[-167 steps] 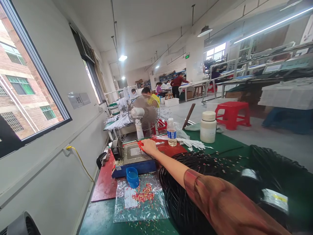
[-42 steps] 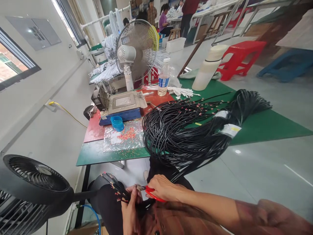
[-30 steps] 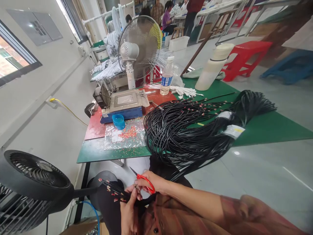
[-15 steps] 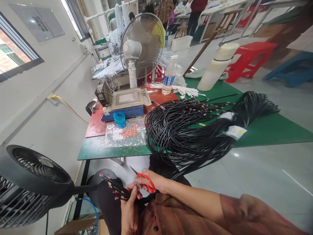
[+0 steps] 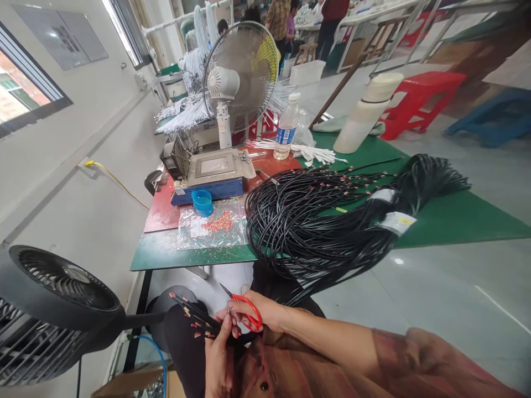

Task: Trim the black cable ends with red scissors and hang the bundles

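Over my lap, my left hand (image 5: 223,337) is closed round a bunch of black cables (image 5: 198,319), whose stripped reddish ends fan out to the left. My right hand (image 5: 253,309) grips a pair of scissors (image 5: 254,314) with red handles; the dark pointed tip sticks out up and to the left. The fingertips of both hands meet at a cable end, too small to make out clearly. A large coil of black cables (image 5: 298,221) lies on the green table (image 5: 448,218) in front of me, bound with white wraps.
Coloured scraps (image 5: 219,221) lie on a clear plastic bag beside a blue cup (image 5: 202,203) and a blue-sided heating device (image 5: 211,190). A water bottle (image 5: 286,130), a cream flask (image 5: 367,116) and a standing fan (image 5: 240,77) are behind. A dark fan (image 5: 62,315) is close at my left.
The view has shifted very slightly. Both hands keep almost the same place, with only small finger movement around the cable end.
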Demonstrator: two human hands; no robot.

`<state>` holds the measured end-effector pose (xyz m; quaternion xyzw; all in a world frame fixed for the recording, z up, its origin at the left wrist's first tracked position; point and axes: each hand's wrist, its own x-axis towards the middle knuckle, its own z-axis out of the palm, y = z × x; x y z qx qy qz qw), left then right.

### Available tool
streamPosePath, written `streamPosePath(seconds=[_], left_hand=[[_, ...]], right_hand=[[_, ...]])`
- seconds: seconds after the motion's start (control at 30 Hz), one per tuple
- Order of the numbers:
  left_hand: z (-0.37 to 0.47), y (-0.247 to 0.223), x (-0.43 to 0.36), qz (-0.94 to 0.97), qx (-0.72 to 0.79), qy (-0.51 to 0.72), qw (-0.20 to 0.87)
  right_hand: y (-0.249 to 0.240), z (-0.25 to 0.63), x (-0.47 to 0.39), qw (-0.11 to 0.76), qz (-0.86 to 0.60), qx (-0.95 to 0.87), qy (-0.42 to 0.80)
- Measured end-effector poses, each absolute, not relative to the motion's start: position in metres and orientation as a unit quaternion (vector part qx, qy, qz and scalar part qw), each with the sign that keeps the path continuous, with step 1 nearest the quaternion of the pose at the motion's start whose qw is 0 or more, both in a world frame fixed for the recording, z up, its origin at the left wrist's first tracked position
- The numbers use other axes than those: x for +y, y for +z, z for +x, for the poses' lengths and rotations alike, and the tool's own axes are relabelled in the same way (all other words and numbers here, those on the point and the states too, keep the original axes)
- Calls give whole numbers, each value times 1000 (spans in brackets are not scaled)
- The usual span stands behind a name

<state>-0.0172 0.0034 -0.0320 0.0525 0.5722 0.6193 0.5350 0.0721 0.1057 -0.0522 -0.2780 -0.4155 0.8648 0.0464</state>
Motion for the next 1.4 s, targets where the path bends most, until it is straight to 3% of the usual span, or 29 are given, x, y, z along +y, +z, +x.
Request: streamPosePath(seconds=[0.4, 0.83, 1.4], left_hand=[[-18, -33, 2, 50, 570, 620, 536], [-18, -29, -1, 86, 569, 617, 536], [-24, -45, -9, 91, 562, 631, 528]], right_hand=[[-48, 79, 100, 64, -248, -448, 857], [-48, 75, 103, 11, -257, -439, 861], [-53, 73, 88, 32, -289, -376, 880]])
